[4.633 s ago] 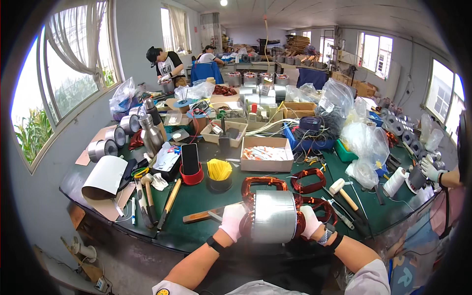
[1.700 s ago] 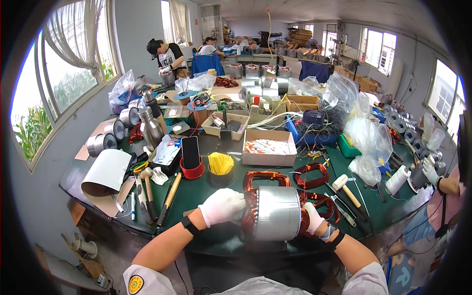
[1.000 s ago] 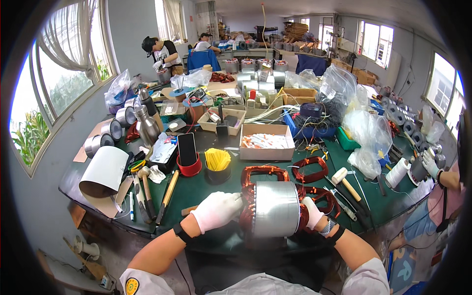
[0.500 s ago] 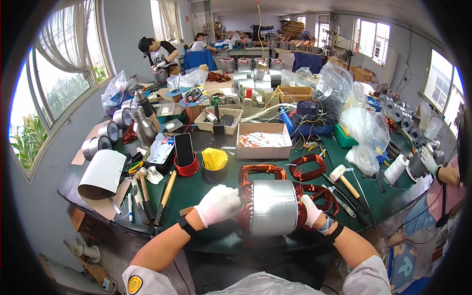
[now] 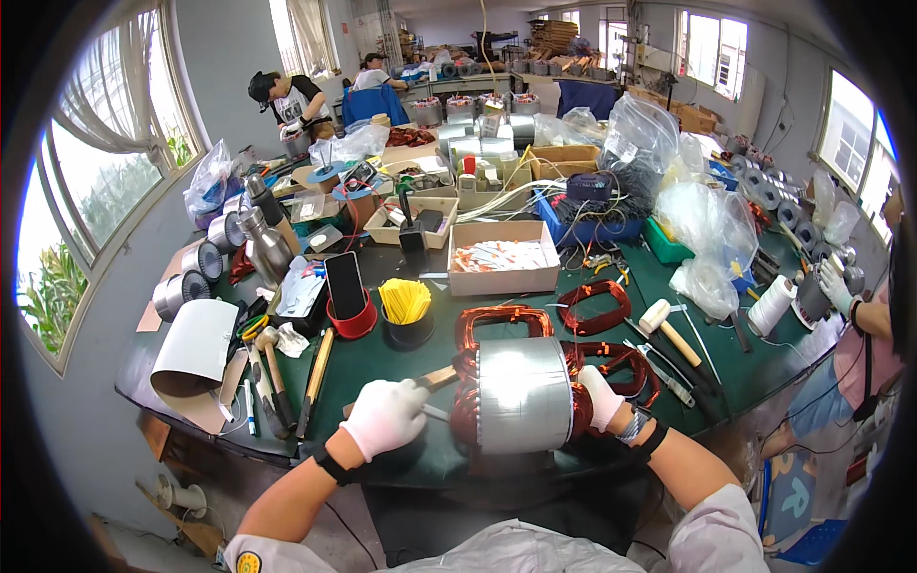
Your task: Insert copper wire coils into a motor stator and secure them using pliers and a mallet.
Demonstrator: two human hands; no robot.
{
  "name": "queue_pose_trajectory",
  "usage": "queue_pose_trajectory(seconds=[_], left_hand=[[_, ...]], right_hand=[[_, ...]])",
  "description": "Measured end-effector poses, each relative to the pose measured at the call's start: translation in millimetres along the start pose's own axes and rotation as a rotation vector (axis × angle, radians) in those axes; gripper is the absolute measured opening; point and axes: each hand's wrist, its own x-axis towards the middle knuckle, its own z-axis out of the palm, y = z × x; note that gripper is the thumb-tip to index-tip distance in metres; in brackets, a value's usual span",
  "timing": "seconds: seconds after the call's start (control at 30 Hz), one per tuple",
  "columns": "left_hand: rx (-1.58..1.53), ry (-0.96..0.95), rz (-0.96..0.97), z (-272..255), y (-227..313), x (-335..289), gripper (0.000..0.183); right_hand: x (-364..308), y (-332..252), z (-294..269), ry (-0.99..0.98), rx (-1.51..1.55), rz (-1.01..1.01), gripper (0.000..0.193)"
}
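Observation:
A silver motor stator (image 5: 522, 393) with copper windings bulging at both ends lies on its side at the table's near edge. My gloved left hand (image 5: 386, 416) is apart from its left end, fingers curled. A short, pale, narrow piece (image 5: 436, 413) juts from that hand toward the windings; its kind is unclear. Behind the hand lies a wooden bar (image 5: 437, 377), partly covered. My gloved right hand (image 5: 601, 397) rests against the right-end windings, its fingers partly hidden by the stator. Loose copper coils (image 5: 502, 325) lie just beyond.
A mallet (image 5: 671, 330) lies to the right, with hammers (image 5: 271, 382) left. Further back stand a cup of yellow strips (image 5: 409, 326), a phone (image 5: 345, 286) in a red holder and a carton (image 5: 503, 270) of white-and-orange pieces. Other people (image 5: 292, 103) work nearby.
My left hand has drawn back leftward from the stator's windings, exposing the wooden bar and pale piece. My right hand stays at the right end. The whole view has shifted slightly.

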Motion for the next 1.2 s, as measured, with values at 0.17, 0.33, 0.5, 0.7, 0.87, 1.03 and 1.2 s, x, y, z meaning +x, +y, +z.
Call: queue_pose_trajectory(seconds=[0.17,0.33,0.5,0.7,0.87,1.03,1.2], left_hand=[[-0.286,0.171,-0.207,-5.3,-9.8,-6.7,0.013],[-0.529,0.169,-0.252,-27.3,-17.4,43.4,0.017],[-0.709,0.304,-0.171,-21.3,-57.6,135.3,0.019],[-0.454,0.384,-0.3,-4.1,-69.6,264.7,0.035],[-0.495,0.462,-0.235,45.2,-130.4,294.0,0.032],[-0.833,0.338,-0.174,24.3,-97.2,254.4,0.033],[-0.666,-0.141,-0.084,-22.1,-41.0,103.3,0.025]], right_hand=[[4.6,-36.0,-11.7,0.077,0.232,0.011,0.022],[6.8,-26.1,-9.8,0.055,0.054,0.028,0.022],[14.4,-78.4,-36.0,-0.037,-0.131,0.112,0.023],[10.2,-77.5,-42.4,-0.141,-0.381,0.073,0.025],[20.7,-87.3,-36.4,-0.05,-0.206,-0.038,0.024],[12.9,-88.8,-41.6,-0.097,-0.227,0.021,0.025],[8.9,-72.5,-35.0,-0.02,-0.095,0.03,0.024]])
